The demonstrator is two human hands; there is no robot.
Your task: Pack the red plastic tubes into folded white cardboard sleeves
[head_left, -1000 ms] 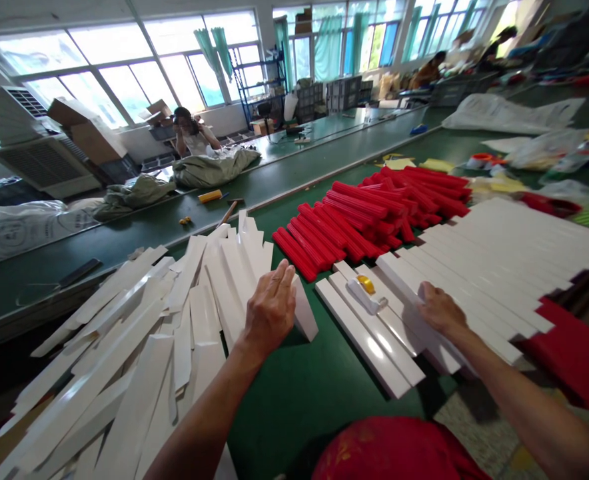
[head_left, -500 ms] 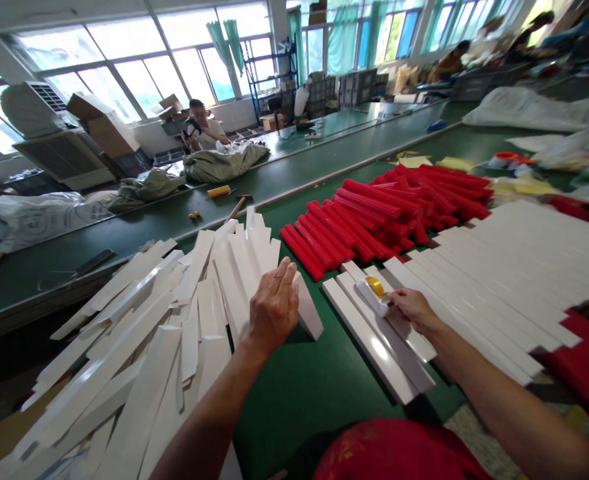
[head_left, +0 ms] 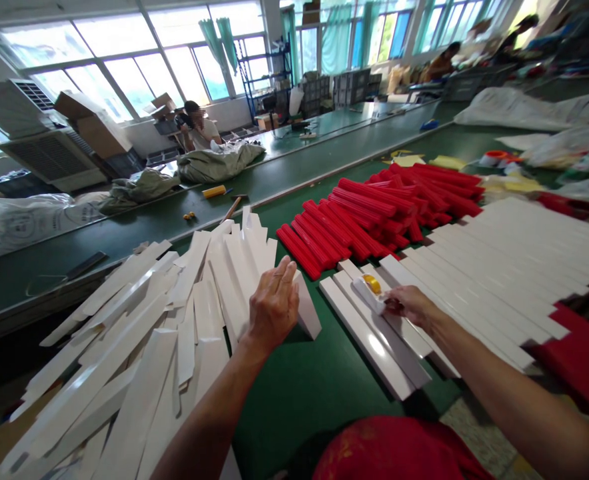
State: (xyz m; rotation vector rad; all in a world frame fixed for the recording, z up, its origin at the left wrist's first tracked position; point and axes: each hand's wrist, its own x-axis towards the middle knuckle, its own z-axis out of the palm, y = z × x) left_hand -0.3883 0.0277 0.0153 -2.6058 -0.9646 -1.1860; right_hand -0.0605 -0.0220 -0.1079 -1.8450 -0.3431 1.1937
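Observation:
My left hand (head_left: 274, 303) is at the right edge of a loose pile of white strips (head_left: 162, 353), its fingers extended beside a white piece (head_left: 306, 307). Whether it touches that piece is hard to tell. Fingers of my right hand (head_left: 409, 305) are closed on a white tape dispenser (head_left: 369, 293) with a yellow roll, resting over long white box pieces (head_left: 374, 340). Further right, many white strips (head_left: 504, 267) lie side by side. Behind them is a heap of red ribbed bars (head_left: 374, 210).
A hammer (head_left: 231, 209), a yellow-handled tool (head_left: 214, 191) and a dark phone-like object (head_left: 87, 265) lie beyond the pile on the green table (head_left: 294, 400). Plastic bags (head_left: 529, 110) are at the back right. A person (head_left: 202, 127) sits across the table.
The view has shifted slightly, so the scene sits a little further left. My right hand and the tape dispenser have moved only slightly; my left hand keeps its pose.

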